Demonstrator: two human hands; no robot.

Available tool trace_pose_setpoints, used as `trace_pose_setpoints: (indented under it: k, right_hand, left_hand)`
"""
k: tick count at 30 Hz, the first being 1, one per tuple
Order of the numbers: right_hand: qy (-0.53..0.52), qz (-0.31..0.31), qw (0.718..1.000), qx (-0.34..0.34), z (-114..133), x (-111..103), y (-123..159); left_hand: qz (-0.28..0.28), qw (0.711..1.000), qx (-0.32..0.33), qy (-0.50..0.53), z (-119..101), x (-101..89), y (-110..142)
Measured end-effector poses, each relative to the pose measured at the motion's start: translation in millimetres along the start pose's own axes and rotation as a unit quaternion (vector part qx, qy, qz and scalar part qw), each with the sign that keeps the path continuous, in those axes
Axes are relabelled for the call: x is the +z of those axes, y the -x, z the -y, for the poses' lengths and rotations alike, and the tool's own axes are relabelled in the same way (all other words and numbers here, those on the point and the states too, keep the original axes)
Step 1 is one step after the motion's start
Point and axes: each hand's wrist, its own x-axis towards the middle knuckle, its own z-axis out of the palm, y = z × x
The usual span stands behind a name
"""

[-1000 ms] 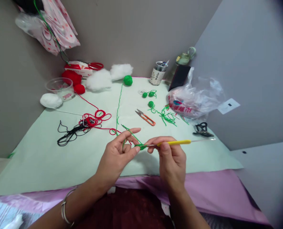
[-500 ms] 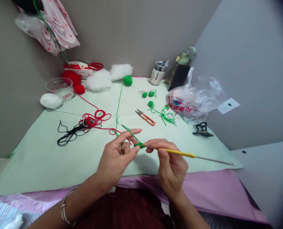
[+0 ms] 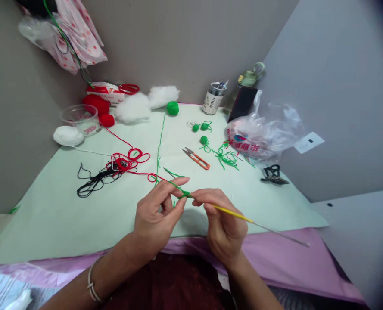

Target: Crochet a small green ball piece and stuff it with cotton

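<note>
My right hand point(image 3: 222, 221) grips a yellow-handled crochet hook point(image 3: 239, 215) whose metal tail slants down to the right. Its tip is in a small green crochet piece point(image 3: 185, 194) pinched between the thumb and fingers of my left hand point(image 3: 157, 211). Green yarn point(image 3: 160, 142) runs over my left forefinger and away across the table to a green yarn ball point(image 3: 172, 108) near the back wall. Both hands hover above the front edge of the pale green table cover point(image 3: 58, 215).
Orange thread snips point(image 3: 196, 158), small green crocheted balls point(image 3: 204, 140) and green yarn scraps lie behind my hands. Red and black yarn tangles point(image 3: 113, 170) sit left. White stuffing point(image 3: 146, 103), a jar point(image 3: 213, 99), a plastic bag point(image 3: 262, 129) and a black clip point(image 3: 273, 174) stand around.
The hook's tail has swung from level to pointing down and right. My right hand has shifted slightly left and lower, and my left hand has closed in on the green piece.
</note>
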Motion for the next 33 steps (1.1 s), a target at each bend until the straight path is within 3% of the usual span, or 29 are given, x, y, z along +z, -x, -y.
trace_pose_setpoints:
  k: [2,5,7,10,14,19,22,25,28,30,33]
  right_hand:
    - [0.030,-0.005,0.999,-0.033,-1.0,1.7,1.0]
    - [0.052,-0.015,0.997,-0.056,-2.0,2.6,2.3]
    - [0.013,-0.016,1.000,-0.005,-2.7,2.3,0.6]
    - [-0.033,-0.015,0.997,0.069,-4.7,4.1,-2.0]
    - [0.021,-0.044,0.999,-0.010,-7.5,11.2,3.2]
    - [0.004,-0.061,0.998,0.020,-8.3,12.1,10.2]
    - [0.085,-0.045,0.995,-0.030,-12.0,10.0,15.4]
    - [0.170,-0.025,0.980,-0.102,-15.9,7.7,20.0]
    - [0.104,-0.026,0.992,-0.060,-13.6,3.0,16.6]
    - [0.023,-0.032,0.999,0.017,-8.3,-1.2,10.7]
    - [-0.071,-0.058,0.990,0.108,-0.5,-6.1,3.2]
  left_hand:
    - [0.000,1.000,-0.006,0.005,1.5,0.7,-0.9]
    - [0.011,0.994,-0.089,0.057,0.5,1.1,-3.2]
    - [0.012,0.987,-0.136,0.088,-0.6,0.9,-3.5]
    - [0.002,0.986,-0.139,0.094,-2.0,1.9,-2.2]
    - [0.016,0.979,-0.159,0.126,-3.1,4.2,-1.2]
    - [0.038,0.948,-0.236,0.212,-1.0,1.7,-3.2]
    - [0.042,0.924,-0.266,0.271,-1.6,0.9,-6.1]
    - [0.082,0.874,-0.330,0.346,-5.5,-0.7,-11.1]
    - [0.125,0.833,-0.379,0.384,-7.5,-5.1,-16.6]
    - [0.117,0.845,-0.368,0.370,-5.5,-8.6,-19.0]
    - [0.101,0.899,-0.301,0.303,0.0,-12.7,-19.5]
